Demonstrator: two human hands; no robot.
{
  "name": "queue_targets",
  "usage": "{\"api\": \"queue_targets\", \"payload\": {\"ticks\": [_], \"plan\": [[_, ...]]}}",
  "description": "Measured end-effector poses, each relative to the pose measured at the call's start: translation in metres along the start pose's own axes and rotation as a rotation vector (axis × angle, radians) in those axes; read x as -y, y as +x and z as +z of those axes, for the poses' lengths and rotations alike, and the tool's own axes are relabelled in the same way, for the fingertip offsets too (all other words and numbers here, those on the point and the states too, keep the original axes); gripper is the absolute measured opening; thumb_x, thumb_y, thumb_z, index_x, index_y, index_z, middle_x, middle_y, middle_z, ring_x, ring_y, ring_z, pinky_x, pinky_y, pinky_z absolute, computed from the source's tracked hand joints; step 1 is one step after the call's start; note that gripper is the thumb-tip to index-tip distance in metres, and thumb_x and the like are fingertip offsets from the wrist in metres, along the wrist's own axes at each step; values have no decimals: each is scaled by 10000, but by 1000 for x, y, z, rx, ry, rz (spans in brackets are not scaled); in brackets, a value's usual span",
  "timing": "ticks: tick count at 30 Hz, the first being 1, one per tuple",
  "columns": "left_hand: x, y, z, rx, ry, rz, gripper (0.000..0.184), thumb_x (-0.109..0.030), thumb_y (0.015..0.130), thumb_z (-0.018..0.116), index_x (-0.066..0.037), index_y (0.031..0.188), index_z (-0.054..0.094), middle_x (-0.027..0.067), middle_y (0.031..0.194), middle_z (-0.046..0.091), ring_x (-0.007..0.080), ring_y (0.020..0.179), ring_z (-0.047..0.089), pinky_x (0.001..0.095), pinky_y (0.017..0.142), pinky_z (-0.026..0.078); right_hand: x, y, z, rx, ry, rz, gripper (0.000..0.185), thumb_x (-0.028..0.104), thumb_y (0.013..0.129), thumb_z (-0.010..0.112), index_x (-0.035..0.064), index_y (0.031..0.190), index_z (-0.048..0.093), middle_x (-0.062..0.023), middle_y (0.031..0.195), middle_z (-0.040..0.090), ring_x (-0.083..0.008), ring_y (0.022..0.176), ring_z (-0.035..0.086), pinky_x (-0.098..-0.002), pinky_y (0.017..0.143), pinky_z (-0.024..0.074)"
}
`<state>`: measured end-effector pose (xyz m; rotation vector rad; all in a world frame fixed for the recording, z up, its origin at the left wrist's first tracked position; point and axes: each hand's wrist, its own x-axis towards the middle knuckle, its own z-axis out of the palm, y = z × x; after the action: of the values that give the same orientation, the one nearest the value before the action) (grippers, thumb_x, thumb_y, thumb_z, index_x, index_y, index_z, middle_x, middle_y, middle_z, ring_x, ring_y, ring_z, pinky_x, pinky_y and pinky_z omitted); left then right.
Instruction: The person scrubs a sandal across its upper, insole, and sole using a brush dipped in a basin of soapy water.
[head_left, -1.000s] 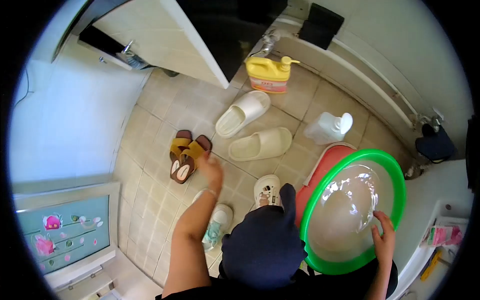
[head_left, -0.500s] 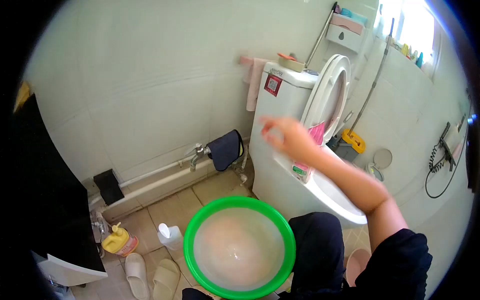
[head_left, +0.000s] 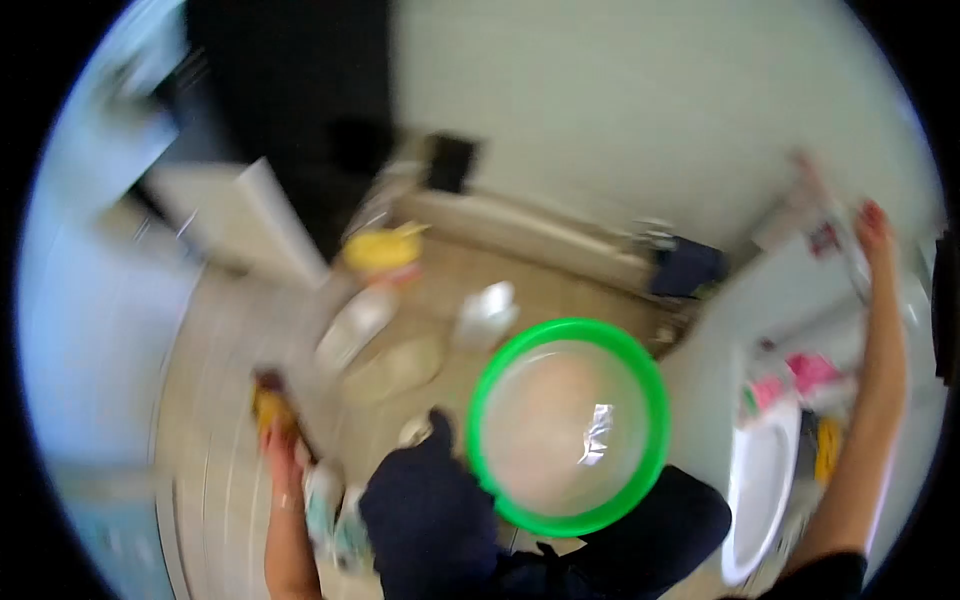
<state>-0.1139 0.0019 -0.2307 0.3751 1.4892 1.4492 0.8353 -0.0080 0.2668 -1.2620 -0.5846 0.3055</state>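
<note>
Low on the left, my left hand (head_left: 283, 448) is closed around the near end of a yellow-brown object with a dark top (head_left: 272, 405), perhaps a bottle; blur hides its exact kind. My right hand (head_left: 873, 225) is stretched out to the far right, by the top of the white toilet (head_left: 760, 490); motion smears its fingers. Between my knees stands a green-rimmed basin (head_left: 482, 410) of cloudy water. A pale pinkish patch shows in the water, its nature unclear.
Beyond the basin are a white container (head_left: 487, 315), a yellow jug (head_left: 385, 252) and pale slippers (head_left: 357, 325). Bottles (head_left: 325, 500) stand beside my left forearm. A dark cloth (head_left: 688, 267) hangs by the wall tap. A pink packet (head_left: 812, 372) lies on the toilet.
The view has swung left and down. My left hand has come into view with the yellow-brown object. My right arm now reaches farther toward the toilet's top.
</note>
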Motion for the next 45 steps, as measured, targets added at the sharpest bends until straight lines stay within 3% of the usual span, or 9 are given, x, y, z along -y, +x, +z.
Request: {"api": "queue_targets", "payload": {"ticks": [7,9,14,16,21,26,29,34,45], "plan": [[-99,-104,92,360,-469,166,270,-202,945,527,-110,1194,477,38,1161,590,178,1051,569,342,860,459,16,-62,-1,274,191,-174,322,199,807,593,185,570,374,54,500,394,-70,449,378,-206,411,290],[-115,-115,95,459,-485,211,288,-192,956,501,-109,1228,458,41,1176,581,182,1049,575,330,851,471,-29,-63,-56,347,116,-224,225,198,900,533,89,1063,421,-42,980,503,-136,850,499,-258,768,398],[-178,-167,144,639,-506,330,296,-186,964,480,-109,1246,440,56,1259,533,206,1136,535,372,937,446,-81,-254,29,494,81,-85,373,272,964,489,54,1266,461,-46,1053,572,-31,832,541,-153,724,453],[-195,-182,158,735,-496,349,304,-184,965,475,-108,1256,433,60,1282,517,213,1164,518,387,964,434,-99,-306,57,322,103,106,259,333,949,518,116,1091,513,54,763,500,4,536,417,-126,447,347],[-222,-220,206,811,-478,442,362,-228,973,455,-109,1311,406,57,1293,507,212,1169,507,398,971,422,-120,-391,88,391,-26,-1,251,199,966,455,73,1183,456,-15,874,556,-62,649,463,-186,554,388],[-211,-253,248,849,-502,259,383,-282,966,471,-102,1303,439,53,1256,542,211,1140,526,393,968,411,-161,-415,66,454,-71,486,297,272,949,503,95,1185,541,55,774,502,-11,548,351,-144,478,288],[-188,-268,266,883,-504,160,379,-297,965,472,-79,1274,468,63,1228,564,212,1124,537,381,964,416,-192,-429,57,510,-105,584,337,311,948,507,74,1183,552,28,769,514,-40,566,391,-170,495,339],[-145,-291,280,998,-514,-80,388,-311,968,458,-60,1263,482,77,1216,575,229,1116,542,388,967,416,-265,-454,37,875,-1186,-266,432,271,918,514,88,1302,440,-161,955,608,-300,796,636,-403,673,509],[-73,-305,283,920,-587,-412,348,-241,977,446,-41,1257,497,84,1250,565,240,1155,524,390,1029,367,-328,-485,13,1096,-1322,153,441,230,926,459,158,1356,395,-216,1053,577,-407,912,597,-480,778,483]]}}
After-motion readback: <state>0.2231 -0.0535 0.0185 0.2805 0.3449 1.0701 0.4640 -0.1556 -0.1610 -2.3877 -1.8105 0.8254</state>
